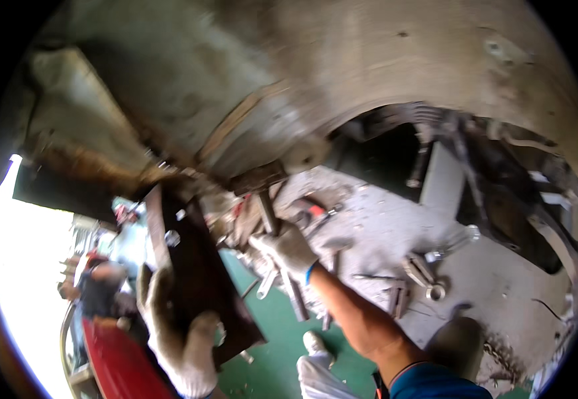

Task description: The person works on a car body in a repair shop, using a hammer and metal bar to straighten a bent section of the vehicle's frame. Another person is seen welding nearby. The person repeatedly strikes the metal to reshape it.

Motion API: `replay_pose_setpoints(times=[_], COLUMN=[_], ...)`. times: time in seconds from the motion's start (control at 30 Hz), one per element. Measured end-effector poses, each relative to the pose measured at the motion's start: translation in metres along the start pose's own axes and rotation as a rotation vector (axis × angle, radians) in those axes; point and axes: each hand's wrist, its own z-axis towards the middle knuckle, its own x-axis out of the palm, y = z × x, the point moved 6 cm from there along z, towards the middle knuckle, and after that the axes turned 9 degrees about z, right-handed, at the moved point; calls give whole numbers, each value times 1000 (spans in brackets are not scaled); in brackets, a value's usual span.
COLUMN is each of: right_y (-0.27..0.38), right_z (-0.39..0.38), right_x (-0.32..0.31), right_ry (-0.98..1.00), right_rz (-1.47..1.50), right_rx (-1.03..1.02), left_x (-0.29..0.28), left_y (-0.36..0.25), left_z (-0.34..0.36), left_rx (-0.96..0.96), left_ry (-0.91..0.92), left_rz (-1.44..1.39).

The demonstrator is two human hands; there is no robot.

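Note:
My right hand (288, 251), in a white work glove, is closed around the handle of a hammer (269, 216). The hammer's head is up against the lower edge of a rusty, dirty vehicle body panel (189, 86); whether they touch I cannot tell. On the left, my gloved left hand (179, 342) grips a long dark brown metal plate (206, 279), with fingers on one side and thumb on the other. Holes show in the plate, which stands tilted below the panel. Its upper end is close to the rusty edge.
Several metal tools lie on the pale sheet (369, 233) to the right, among them a hammer-like tool (334, 256) and a part with a ring end (427, 276). Dark suspension parts (482, 179) hang at right. A red panel (119, 359) and another person (103, 289) are at left.

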Motion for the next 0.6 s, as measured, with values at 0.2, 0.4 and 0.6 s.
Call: replay_pose_setpoints(times=[0.2,0.4,0.6], right_y=[-5,59,180], right_z=[-3,-80,-194], right_x=[-5,-72,-119], right_ry=[-37,-247,-625], right_rz=[-154,-129,-21], right_rx=[33,-401,-1418], left_x=[-19,-9,-12], left_y=[14,7,11], left_z=[-1,-1,-5], left_rx=[30,111,6], left_ry=[47,106,1], left_rz=[-26,-3,-152])
